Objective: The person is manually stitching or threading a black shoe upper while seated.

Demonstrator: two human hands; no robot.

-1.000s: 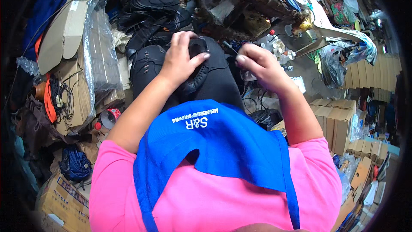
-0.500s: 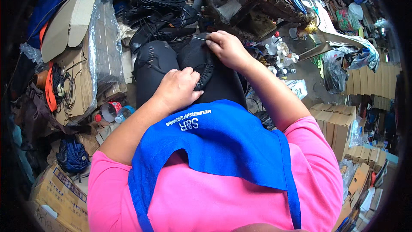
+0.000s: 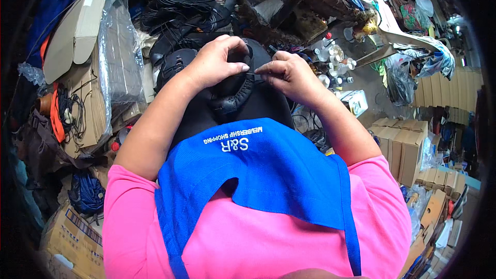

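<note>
On my lap lies a black padded piece (image 3: 232, 98) with a thick rim and a row of stitches along it; its exact kind I cannot make out. My left hand (image 3: 217, 62) grips its far left side, fingers curled over the edge and thumb by the rim. My right hand (image 3: 294, 76) pinches a thin metal needle (image 3: 250, 74), which points left at the rim, close to my left thumb. Any thread on the needle is too fine to see. A second dark piece (image 3: 178, 62) rests behind my left wrist, partly hidden.
Coiled black cord (image 3: 181, 8) lies beyond my knees. Plastic-wrapped cardboard (image 3: 121, 46) stands on the left. Several small bottles (image 3: 336, 59) stand on the floor to the right, with stacked cartons (image 3: 398, 147) nearer me. A blue apron (image 3: 268, 168) covers my upper lap.
My left hand has moved away from me, from the near edge to the far side of the black piece. My right hand has come nearer and to the right, keeping the needle.
</note>
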